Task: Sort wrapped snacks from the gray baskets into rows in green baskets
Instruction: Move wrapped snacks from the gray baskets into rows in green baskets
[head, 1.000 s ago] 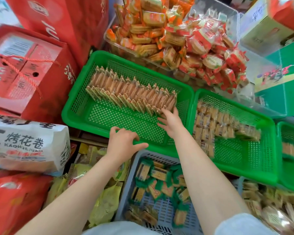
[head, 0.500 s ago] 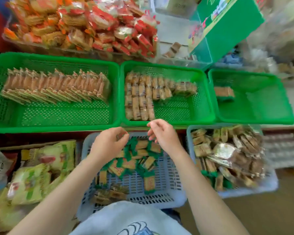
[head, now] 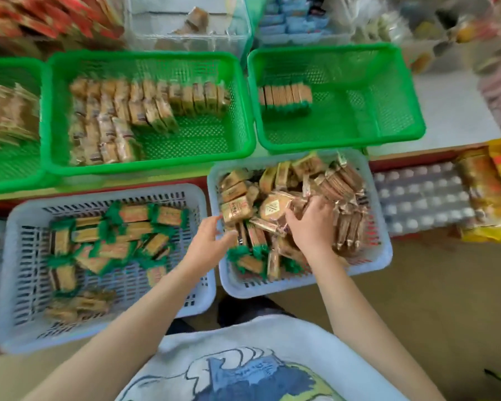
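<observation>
Gray plastic walls hold the unsorted heap: your right hand [head: 311, 224] is sunk into the right gray basket [head: 383, 256], fingers curled down over a clear-wrapped brown packet [head: 275, 209] on top of the pile, though I cannot tell if they truly pinch it. Your left hand [head: 211, 241] reaches over the basket's near-left rim, fingers loosely spread, seemingly to steady or part the packets. The snacks here lie jumbled: golden-brown wafers in glossy film, some with green crimped ends. Just beyond, the right green basket [head: 399, 82] holds one short upright row [head: 285, 95], likely the destination; the middle green basket [head: 237, 111] already carries fuller rows.
</observation>
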A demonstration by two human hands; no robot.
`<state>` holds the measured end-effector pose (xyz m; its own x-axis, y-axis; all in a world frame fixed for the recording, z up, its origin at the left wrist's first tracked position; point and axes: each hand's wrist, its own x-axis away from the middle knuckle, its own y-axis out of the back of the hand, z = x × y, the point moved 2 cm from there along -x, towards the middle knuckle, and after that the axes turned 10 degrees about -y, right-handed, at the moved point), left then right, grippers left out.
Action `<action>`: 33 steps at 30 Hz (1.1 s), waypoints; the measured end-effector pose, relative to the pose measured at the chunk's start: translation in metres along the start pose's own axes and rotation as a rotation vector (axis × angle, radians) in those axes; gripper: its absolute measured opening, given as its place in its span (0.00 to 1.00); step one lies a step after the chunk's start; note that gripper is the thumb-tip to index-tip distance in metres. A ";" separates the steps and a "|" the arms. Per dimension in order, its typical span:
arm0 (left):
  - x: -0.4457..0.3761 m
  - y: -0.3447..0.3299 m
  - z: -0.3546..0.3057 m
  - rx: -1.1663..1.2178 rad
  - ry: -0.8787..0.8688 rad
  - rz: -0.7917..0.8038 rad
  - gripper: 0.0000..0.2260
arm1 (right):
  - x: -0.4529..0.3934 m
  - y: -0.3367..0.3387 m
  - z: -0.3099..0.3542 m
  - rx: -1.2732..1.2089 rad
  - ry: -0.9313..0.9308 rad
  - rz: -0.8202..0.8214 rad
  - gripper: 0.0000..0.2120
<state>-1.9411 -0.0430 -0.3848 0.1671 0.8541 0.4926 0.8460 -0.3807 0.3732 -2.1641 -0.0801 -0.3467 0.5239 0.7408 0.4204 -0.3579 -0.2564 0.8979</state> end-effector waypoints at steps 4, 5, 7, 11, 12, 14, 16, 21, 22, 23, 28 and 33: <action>-0.002 -0.022 -0.009 0.004 0.045 -0.014 0.29 | -0.010 -0.014 0.000 -0.178 -0.037 0.334 0.31; -0.001 -0.024 -0.011 -0.012 0.049 -0.016 0.29 | -0.010 -0.016 0.004 -0.242 -0.046 0.343 0.33; -0.001 -0.027 -0.013 -0.029 0.060 -0.023 0.29 | -0.011 -0.019 0.011 -0.352 -0.069 0.345 0.36; 0.001 -0.027 -0.019 -0.024 0.083 -0.036 0.27 | -0.014 -0.013 0.005 -0.537 -0.105 0.355 0.33; 0.000 -0.026 -0.023 -0.006 0.088 -0.046 0.26 | -0.014 -0.008 0.000 -0.562 -0.092 0.350 0.30; -0.001 -0.026 -0.040 0.141 0.083 -0.054 0.22 | -0.013 0.009 -0.010 -0.696 -0.073 0.424 0.29; -0.006 -0.034 -0.066 0.438 0.073 0.042 0.19 | -0.009 0.027 -0.019 -0.804 0.004 0.593 0.25; -0.019 -0.063 -0.120 0.901 0.112 0.169 0.15 | -0.015 0.062 -0.039 -0.578 0.280 0.629 0.08; -0.021 -0.066 -0.123 0.931 0.147 0.159 0.17 | -0.025 0.063 -0.045 -0.542 0.302 0.514 0.13; -0.023 -0.069 -0.124 0.943 0.184 0.144 0.18 | -0.038 0.063 -0.050 -0.518 0.291 0.393 0.16; -0.036 -0.072 -0.118 0.936 0.291 0.053 0.17 | -0.113 0.069 -0.071 -0.407 0.157 0.011 0.27; -0.052 -0.076 -0.116 0.926 0.314 -0.009 0.20 | -0.168 0.055 -0.067 -0.329 0.056 0.232 0.50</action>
<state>-2.0729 -0.0994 -0.3472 0.1296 0.6713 0.7297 0.9318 0.1692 -0.3211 -2.3237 -0.1775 -0.3767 0.3602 0.7218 0.5909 -0.6948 -0.2151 0.6863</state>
